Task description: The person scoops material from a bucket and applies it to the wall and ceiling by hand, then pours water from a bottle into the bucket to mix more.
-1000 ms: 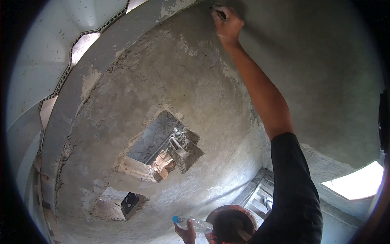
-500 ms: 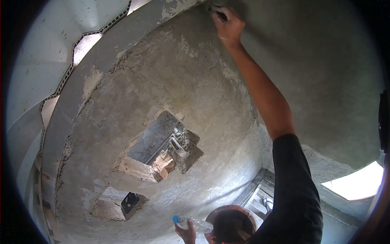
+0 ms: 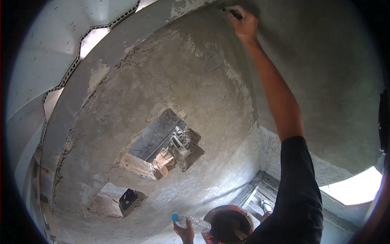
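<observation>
High on the plastered wall [image 3: 321,77], my right hand [image 3: 246,25] is closed around a small dark-handled tool [image 3: 236,15]. The tool is at the wall surface near the upper corner, and its working end is too small to make out. My left hand [image 3: 186,233] is low in the view, wrapped round a clear plastic bottle [image 3: 198,224]. The bottle has a blue cap and lies tilted nearly sideways, cap to the left. Right beside its base stands a round bucket [image 3: 228,208] with a dark inside and what looks like a handle in it.
A rough wall niche [image 3: 157,134] holds a pale block-like tool [image 3: 180,145] and crumpled brown paper [image 3: 164,161]. Below it, a smaller recess holds a dark object [image 3: 128,199]. Pale panels [image 3: 44,49] line the left. A bright opening [image 3: 353,187] lies at right.
The view has turned slightly. My right hand with the tool has shifted a little to the right along the wall. My left hand still holds the bottle beside the bucket.
</observation>
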`<state>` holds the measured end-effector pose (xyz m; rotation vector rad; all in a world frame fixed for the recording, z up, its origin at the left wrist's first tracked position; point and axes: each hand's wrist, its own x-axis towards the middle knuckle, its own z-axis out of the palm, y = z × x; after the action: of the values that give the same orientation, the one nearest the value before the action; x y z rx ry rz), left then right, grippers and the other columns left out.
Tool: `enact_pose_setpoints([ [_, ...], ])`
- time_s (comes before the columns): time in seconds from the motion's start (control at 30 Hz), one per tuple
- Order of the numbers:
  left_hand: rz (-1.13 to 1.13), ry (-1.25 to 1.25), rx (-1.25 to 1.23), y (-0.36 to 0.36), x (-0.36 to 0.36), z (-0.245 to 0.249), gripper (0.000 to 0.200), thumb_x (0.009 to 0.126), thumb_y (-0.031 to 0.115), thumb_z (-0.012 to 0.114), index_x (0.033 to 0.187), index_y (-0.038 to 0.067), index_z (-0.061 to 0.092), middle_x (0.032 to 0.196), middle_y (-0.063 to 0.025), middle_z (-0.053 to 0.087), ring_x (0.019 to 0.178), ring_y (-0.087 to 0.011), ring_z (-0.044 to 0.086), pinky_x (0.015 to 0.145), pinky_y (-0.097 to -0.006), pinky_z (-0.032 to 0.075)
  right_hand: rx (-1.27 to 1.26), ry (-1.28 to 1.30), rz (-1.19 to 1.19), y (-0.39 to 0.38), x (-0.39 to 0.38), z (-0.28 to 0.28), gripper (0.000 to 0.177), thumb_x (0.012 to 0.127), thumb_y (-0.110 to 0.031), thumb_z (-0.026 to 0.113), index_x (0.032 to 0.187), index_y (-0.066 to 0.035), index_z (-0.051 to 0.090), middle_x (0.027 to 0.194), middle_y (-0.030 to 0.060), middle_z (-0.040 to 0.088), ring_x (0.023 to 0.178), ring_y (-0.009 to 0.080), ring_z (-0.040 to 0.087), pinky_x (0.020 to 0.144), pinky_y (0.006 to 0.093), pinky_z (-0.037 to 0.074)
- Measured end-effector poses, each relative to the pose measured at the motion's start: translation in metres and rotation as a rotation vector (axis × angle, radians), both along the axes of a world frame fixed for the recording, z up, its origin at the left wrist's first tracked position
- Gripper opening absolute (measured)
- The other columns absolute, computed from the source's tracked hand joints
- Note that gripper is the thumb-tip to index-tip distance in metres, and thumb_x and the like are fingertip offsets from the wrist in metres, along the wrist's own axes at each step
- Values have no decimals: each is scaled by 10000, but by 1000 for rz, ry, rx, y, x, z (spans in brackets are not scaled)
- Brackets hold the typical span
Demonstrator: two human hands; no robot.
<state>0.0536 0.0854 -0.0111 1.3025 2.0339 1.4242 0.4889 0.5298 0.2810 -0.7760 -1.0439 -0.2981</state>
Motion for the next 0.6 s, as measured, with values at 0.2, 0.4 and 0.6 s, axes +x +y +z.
enact_pose_setpoints([
  [0.2,-1,80,29,1,-1,0,391,716,201,707,984,-14,519,785,-92,611,699,-197,595,664,-331,484,-221,-227,69,-13,16,38,166,803,-93,619,953,-25,633,838,102,661,766,199,625,738,344,479],
  [0.4,1,90,9,2,8,9,395,719,211,708,984,-14,522,781,-93,615,698,-205,601,669,-334,485,-261,16,-47,-3,15,42,174,767,-107,667,922,-35,631,890,98,651,761,186,603,731,311,477],
  [0.6,-20,81,23,0,2,2,378,717,205,704,976,-8,528,778,-96,616,693,-208,602,663,-336,484,-87,-72,64,-6,10,39,189,772,-117,680,924,-25,618,882,95,647,751,184,599,732,305,475],
])
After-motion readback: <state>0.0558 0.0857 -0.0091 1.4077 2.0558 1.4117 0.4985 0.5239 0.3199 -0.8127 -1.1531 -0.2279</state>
